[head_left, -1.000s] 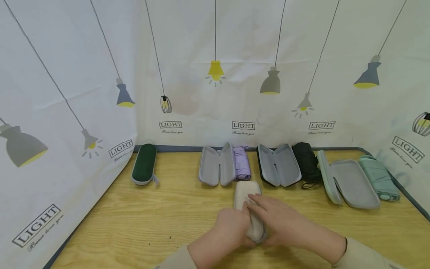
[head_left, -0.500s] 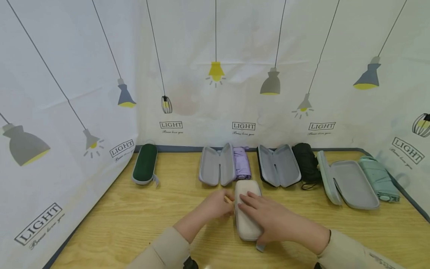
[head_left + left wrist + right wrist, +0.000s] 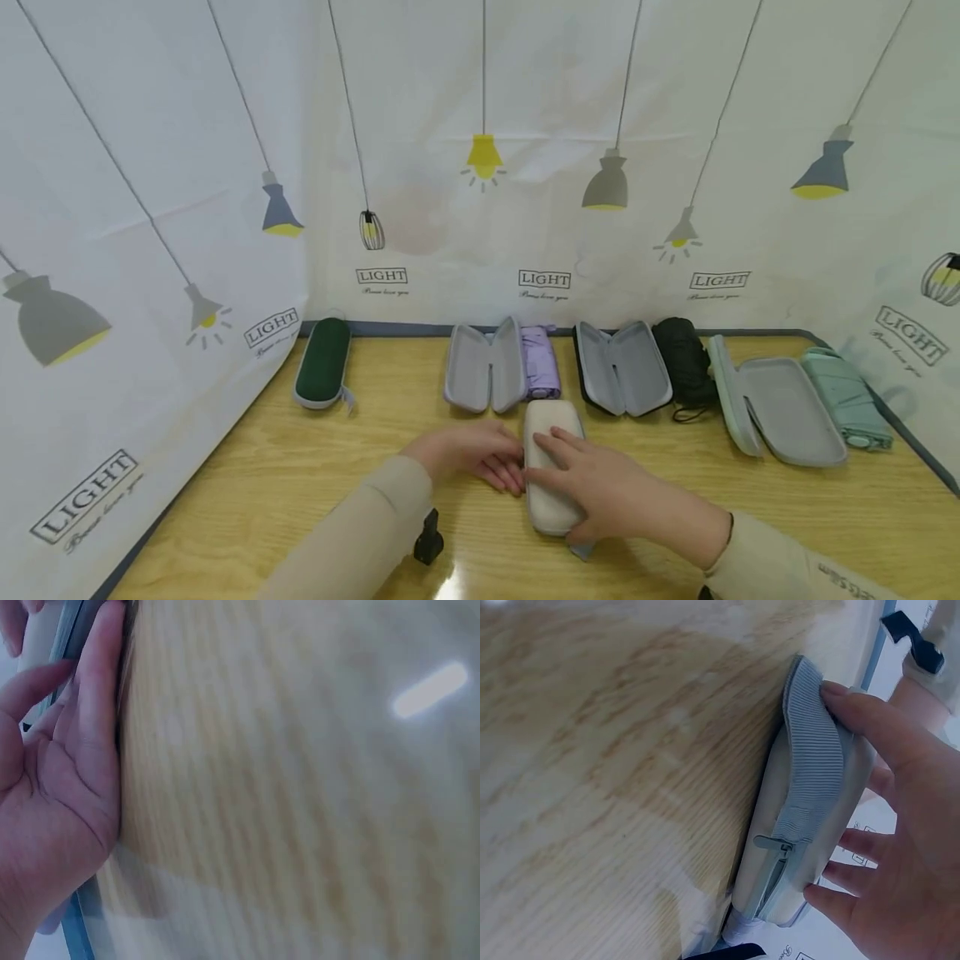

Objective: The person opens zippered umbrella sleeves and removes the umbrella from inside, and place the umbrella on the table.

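A cream hard zip case [image 3: 552, 492] lies lengthwise on the wooden table in the head view. Over its right side spreads my right hand [image 3: 611, 487], fingers across the top and thumb at the near corner, holding it. In the right wrist view the thumb [image 3: 870, 720] reaches the grey ribbed pull tab [image 3: 810, 750], and a zip slider [image 3: 774, 843] sits below that tab. My left hand [image 3: 483, 457] is at the case's left side, palm turned up and fingers extended. In the left wrist view its fingertips [image 3: 105, 634] reach the case's side seam, where they are partly hidden.
Along the back stand a shut green case [image 3: 324, 362], an open lilac case [image 3: 480, 371] with a purple folded umbrella [image 3: 540, 362], an open black case [image 3: 622, 371] with a black umbrella [image 3: 682, 362], and an open mint case [image 3: 795, 408] beside a green umbrella [image 3: 847, 396].
My left hand has moved from the case's near top to its left side and turned palm up. The right hand stays on the case, which has straightened slightly.
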Demonstrator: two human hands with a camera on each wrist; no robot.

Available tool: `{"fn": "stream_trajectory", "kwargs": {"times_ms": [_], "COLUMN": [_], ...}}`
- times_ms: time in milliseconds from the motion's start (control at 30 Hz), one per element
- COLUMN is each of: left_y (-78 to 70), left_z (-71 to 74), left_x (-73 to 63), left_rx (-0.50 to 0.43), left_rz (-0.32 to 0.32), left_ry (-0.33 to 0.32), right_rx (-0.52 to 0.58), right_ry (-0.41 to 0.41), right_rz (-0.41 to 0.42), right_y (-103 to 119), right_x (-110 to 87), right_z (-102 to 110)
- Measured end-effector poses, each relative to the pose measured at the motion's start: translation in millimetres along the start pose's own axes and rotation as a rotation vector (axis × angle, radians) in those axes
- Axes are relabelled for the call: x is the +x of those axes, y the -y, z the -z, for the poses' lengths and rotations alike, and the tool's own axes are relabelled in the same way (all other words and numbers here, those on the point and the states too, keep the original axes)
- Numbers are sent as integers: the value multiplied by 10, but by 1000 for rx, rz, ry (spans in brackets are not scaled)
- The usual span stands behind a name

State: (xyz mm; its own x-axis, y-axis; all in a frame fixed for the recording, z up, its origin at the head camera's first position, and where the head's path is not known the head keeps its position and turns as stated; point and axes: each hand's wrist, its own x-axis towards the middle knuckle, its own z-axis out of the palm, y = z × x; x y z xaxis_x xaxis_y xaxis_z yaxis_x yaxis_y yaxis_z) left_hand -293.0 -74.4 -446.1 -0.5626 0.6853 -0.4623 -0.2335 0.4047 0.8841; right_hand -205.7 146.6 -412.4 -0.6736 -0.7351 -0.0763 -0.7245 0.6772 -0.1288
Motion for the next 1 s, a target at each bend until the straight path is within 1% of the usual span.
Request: {"fn": "stream_trajectory", "kwargs": {"times_ms": [67, 133, 233, 300, 467, 567, 667, 800, 1000], "left_y": [8, 17, 21, 20, 2, -3, 3, 15, 30], "left_z": [39, 64, 82, 83, 73, 68, 65, 58, 56], "left_x": [5, 13, 21, 23, 11, 8, 18, 42, 57], "left_rx": [7, 16, 21, 7, -17, -10, -9, -16, -31], "left_rz": [6, 16, 30, 26, 8, 16, 22, 34, 28], "left_ry": [31, 42, 42, 36, 25, 24, 26, 21, 18], "right_rx": [-26, -47, -66, -74, -84, -93, -125, -175, -203], "right_ry": [-2, -10, -31, -40, -26, -23, -31, -68, -164], "right_rz": [7, 15, 41, 61, 92, 113, 137, 177, 250], "right_y": [13, 22, 27, 25, 16, 10, 7, 14, 16], "right_x": [15, 27, 32, 33, 44, 45, 36, 25, 25], "right_z": [-6, -12, -20, -21, -13, -3, 2, -2, 4]}}
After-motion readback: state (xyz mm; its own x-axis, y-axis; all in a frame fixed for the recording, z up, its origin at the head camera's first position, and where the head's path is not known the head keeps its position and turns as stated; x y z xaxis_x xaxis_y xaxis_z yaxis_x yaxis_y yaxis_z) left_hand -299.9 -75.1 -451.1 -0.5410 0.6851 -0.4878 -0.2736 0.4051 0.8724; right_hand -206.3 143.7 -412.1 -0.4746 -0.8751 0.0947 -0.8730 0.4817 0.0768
